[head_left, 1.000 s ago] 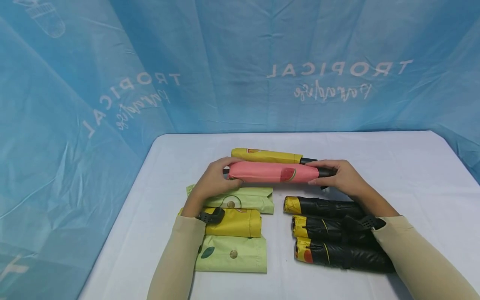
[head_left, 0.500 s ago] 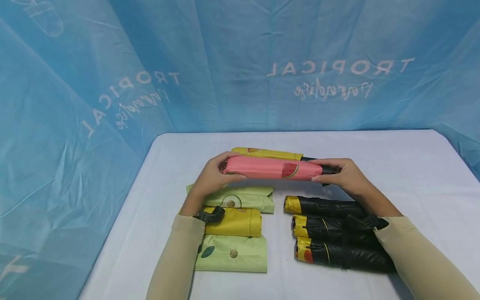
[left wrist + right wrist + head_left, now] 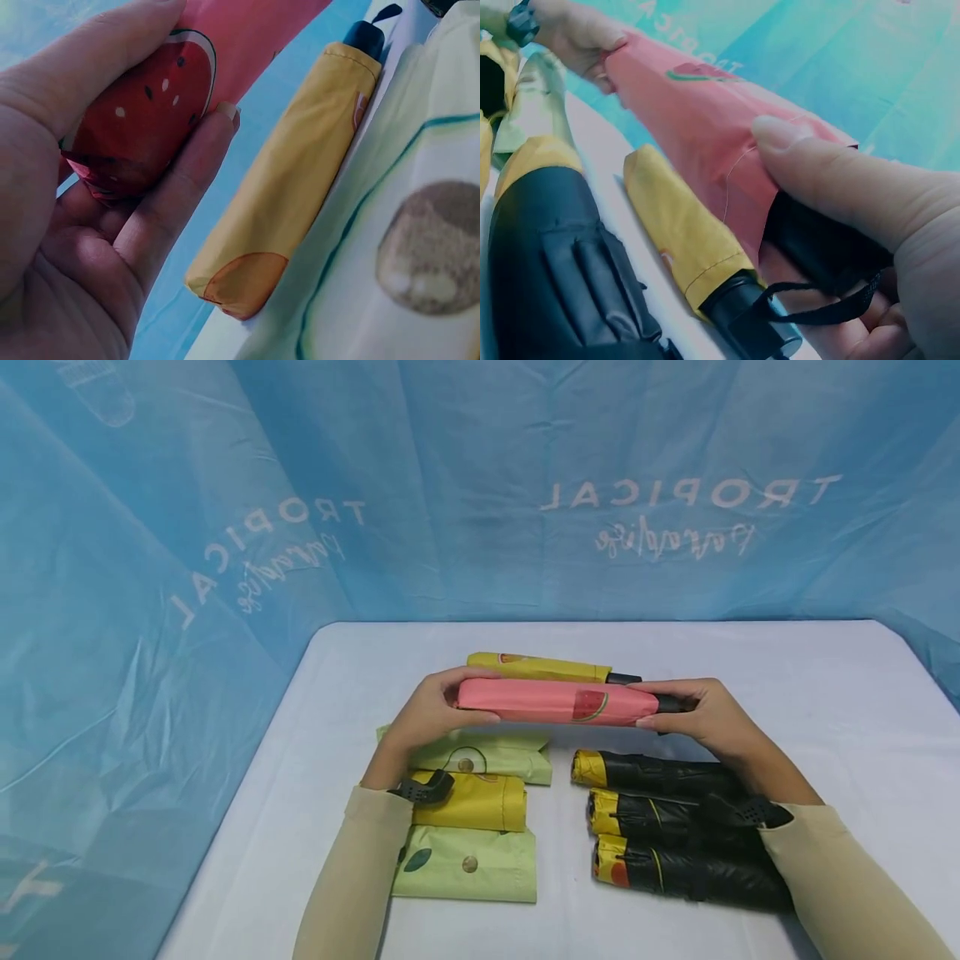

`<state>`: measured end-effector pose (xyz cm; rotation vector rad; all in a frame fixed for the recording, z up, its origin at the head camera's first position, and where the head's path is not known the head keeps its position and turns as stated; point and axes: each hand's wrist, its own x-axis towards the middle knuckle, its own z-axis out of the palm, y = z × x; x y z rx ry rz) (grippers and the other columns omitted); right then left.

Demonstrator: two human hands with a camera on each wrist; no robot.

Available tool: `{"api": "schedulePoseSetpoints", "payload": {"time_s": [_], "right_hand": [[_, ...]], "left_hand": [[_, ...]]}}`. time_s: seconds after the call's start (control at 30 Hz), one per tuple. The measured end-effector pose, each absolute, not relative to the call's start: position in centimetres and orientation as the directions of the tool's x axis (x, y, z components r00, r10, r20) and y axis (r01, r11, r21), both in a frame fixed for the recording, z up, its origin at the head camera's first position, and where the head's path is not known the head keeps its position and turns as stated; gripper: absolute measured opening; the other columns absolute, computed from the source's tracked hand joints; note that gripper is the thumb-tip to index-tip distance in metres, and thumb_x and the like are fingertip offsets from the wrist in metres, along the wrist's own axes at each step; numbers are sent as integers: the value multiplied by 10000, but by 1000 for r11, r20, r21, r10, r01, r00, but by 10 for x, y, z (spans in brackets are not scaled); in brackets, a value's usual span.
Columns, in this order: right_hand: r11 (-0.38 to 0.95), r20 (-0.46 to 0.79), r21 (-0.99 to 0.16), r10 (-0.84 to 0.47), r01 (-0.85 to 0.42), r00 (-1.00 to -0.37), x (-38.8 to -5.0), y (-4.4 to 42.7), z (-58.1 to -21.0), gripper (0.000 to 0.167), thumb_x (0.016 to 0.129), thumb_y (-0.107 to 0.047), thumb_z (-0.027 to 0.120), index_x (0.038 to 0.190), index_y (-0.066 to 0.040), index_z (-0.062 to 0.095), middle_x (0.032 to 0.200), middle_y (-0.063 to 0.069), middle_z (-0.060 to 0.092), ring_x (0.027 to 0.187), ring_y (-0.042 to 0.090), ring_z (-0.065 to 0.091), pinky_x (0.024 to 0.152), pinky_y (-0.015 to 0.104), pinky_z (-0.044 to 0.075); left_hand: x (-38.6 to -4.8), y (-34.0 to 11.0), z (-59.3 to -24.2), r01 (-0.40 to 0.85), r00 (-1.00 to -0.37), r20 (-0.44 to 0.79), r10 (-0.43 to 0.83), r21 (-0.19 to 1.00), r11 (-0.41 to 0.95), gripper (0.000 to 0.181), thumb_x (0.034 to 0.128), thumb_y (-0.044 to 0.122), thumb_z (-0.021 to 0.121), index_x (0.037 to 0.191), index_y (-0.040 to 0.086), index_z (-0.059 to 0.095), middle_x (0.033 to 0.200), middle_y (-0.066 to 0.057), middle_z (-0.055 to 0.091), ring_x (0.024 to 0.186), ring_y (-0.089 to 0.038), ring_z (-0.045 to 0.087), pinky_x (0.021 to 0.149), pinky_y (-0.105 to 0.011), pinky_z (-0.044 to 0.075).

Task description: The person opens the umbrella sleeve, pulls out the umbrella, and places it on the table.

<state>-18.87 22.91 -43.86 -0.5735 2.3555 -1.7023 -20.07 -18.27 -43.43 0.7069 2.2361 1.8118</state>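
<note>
A folded umbrella in a pink sleeve with a watermelon print (image 3: 525, 700) is held level above the far part of the table. My left hand (image 3: 427, 714) grips its left end between thumb and fingers; in the left wrist view the watermelon-printed end (image 3: 154, 112) lies against the fingers. At the other end my right hand (image 3: 701, 714) holds the black handle, thumb pressed on the sleeve's edge in the right wrist view. A black strap (image 3: 832, 304) hangs by that handle. Just behind lies a yellow-sleeved umbrella (image 3: 536, 667) with a black handle.
Nearer on the left lie a green sleeve (image 3: 517, 762), a yellow sleeve (image 3: 472, 806) and another green sleeve (image 3: 495, 885). On the right are black umbrellas with yellow ends (image 3: 652, 771), (image 3: 697, 870). Blue printed cloth (image 3: 480, 527) hangs behind the white table (image 3: 787, 693).
The pink umbrella rose a little, then came slightly lower, shifting a bit right with both hands. Its dark left tip, visible a second ago, no longer shows at the sleeve's end.
</note>
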Motion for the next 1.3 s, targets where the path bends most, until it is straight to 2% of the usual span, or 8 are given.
{"api": "schedulePoseSetpoints", "payload": {"time_s": [0.2, 0.3, 0.87, 1.1, 1.3], "right_hand": [[269, 64, -945, -408, -187, -911, -189, 230, -437, 509, 898, -115, 809, 1365, 1, 643, 1086, 7, 755, 779, 282, 683, 650, 381, 598], [274, 57, -944, -411, -183, -910, -188, 231, -437, 512, 899, -117, 808, 1368, 3, 640, 1106, 3, 751, 790, 253, 688, 660, 382, 600], [280, 73, -938, -419, -206, -905, -183, 236, -430, 493, 907, -99, 796, 1368, -10, 646, 1073, 14, 759, 745, 242, 665, 637, 376, 584], [316, 36, -933, -397, -173, -917, -181, 236, -426, 520, 894, -152, 819, 1369, -26, 651, 1085, 18, 759, 780, 250, 672, 662, 385, 590], [300, 33, -939, -402, -165, -915, -179, 238, -425, 529, 896, -123, 812, 1374, 13, 631, 1074, 18, 759, 767, 215, 665, 656, 380, 591]], "left_hand": [[-198, -180, -430, 216, -885, 122, 448, 963, 163, 558, 843, 18, 837, 1361, 114, 654, 1269, -100, 642, 1042, -279, 634, 845, -342, 569], [-198, -178, -430, 211, -886, 117, 449, 963, 166, 564, 845, 3, 830, 1370, 92, 645, 1277, -112, 638, 1047, -279, 631, 842, -336, 567], [-196, -176, -427, 240, -883, 129, 451, 950, 198, 532, 831, 113, 873, 1325, 152, 680, 1225, -82, 666, 1012, -282, 657, 826, -354, 580], [-196, -176, -427, 243, -883, 129, 451, 949, 204, 526, 832, 147, 878, 1321, 161, 685, 1212, -75, 673, 997, -278, 664, 809, -364, 582], [-197, -175, -427, 240, -878, 128, 462, 951, 193, 522, 833, 128, 874, 1319, 142, 685, 1217, -87, 670, 1004, -283, 666, 826, -368, 583]]}}
